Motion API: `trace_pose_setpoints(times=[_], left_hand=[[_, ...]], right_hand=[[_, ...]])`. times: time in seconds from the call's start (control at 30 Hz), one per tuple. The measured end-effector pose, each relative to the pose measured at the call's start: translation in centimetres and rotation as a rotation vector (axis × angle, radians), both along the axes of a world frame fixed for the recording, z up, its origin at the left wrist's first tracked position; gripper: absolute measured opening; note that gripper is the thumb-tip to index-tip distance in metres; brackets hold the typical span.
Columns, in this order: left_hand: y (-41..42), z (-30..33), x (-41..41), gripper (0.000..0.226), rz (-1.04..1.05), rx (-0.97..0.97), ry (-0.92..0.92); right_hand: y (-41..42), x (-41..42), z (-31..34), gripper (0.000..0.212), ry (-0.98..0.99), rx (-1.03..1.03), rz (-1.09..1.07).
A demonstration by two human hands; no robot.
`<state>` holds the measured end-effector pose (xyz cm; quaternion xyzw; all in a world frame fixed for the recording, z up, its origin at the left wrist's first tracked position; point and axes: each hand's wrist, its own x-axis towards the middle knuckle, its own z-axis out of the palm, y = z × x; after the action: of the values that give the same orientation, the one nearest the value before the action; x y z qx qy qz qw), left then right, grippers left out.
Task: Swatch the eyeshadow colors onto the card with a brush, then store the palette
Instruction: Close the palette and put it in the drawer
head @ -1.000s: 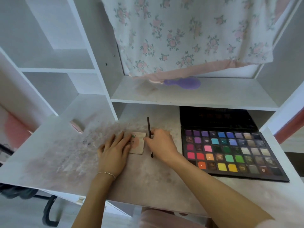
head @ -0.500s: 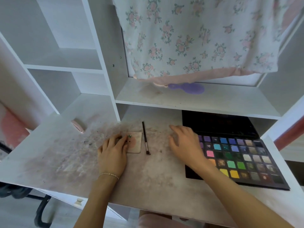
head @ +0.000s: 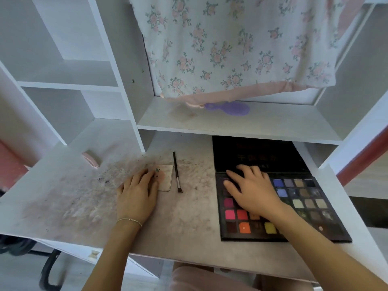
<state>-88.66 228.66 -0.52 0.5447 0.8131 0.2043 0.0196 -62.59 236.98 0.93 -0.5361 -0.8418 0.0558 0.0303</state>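
Observation:
A large black eyeshadow palette [head: 298, 208] lies open on the right of the desk, its lid [head: 258, 154] tilted back under the shelf. My right hand [head: 252, 190] lies over its upper-left pans, fingers straight and reaching toward the hinge. The small cream card [head: 165, 179] with a pink swatch rests left of centre. My left hand [head: 136, 196] lies flat with its fingertips on the card's left edge. The thin black brush [head: 176, 173] lies loose on the desk just right of the card, bristles toward me.
The desk top [head: 189, 223] is smeared with powder. A low shelf [head: 241, 124] hangs over the palette lid and holds a purple hairbrush [head: 231, 108]. A floral cloth [head: 231, 49] hangs above. A pink object [head: 90, 159] lies at the left.
My right hand set the brush down beside the card and moved right onto the palette, reaching up to the hinge. My left hand stayed on the card.

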Motion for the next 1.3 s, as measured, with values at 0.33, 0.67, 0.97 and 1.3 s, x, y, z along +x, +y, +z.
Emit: trace_pose_setpoints(times=[0.33,0.67,0.97,1.3], left_hand=[[0.5,0.7,0.0,0.038,0.002,-0.050,-0.008],[-1.6,4.5,3.4,0.027,-0.099,0.335,-0.046],[-2.1,1.8,9.0,0.048,-0.227,0.011,-0.401],[-2.5,1.9,8.5,0.047,-0.213,0.114,-0.515]], right_hand=[[-6.6,-5.5,0.7,0.059,0.055,-0.131,0.111],[-2.0,3.2,2.5,0.047,0.418,0.020,-0.299],[-0.1,5.2,2.0,0.044,0.820,-0.173,-0.517],[0.0,6.8,2.9,0.006,1.128,-0.441,-0.642]])
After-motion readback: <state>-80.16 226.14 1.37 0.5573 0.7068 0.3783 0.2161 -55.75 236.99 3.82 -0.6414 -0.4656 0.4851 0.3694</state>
